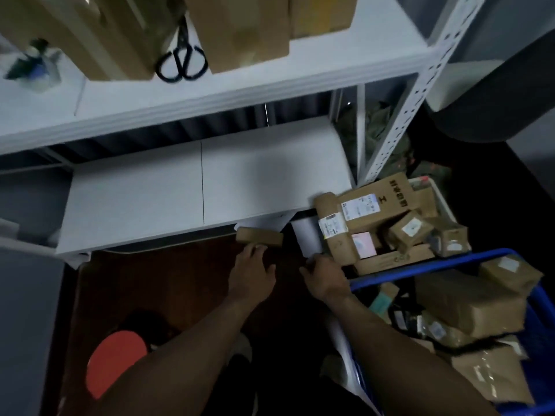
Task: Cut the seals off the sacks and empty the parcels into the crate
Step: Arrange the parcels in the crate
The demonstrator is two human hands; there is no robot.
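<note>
1. Head view: the left hand (253,274) has its fingers extended, with the fingertips on a small brown cardboard parcel (259,237) just below the front edge of the white lower shelf board (180,193).
2. The right hand (326,276) is apart from the left. Its fingers curl on the near wall of the white-walled bin (304,235), at the board's right front corner.
3. A heap of brown taped parcels (369,205) fills that bin. The blue-rimmed crate (420,264), further right of the board, holds more.
4. The black-handled scissors (181,63) lie above the board.

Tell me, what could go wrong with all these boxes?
The small parcel is only at the fingertips of the left hand, so it might slip to the floor. The parcels heaped in the white crate rise above its rim; one may slide off. The scissors lie near the upper shelf's front edge and could get knocked down.
</note>
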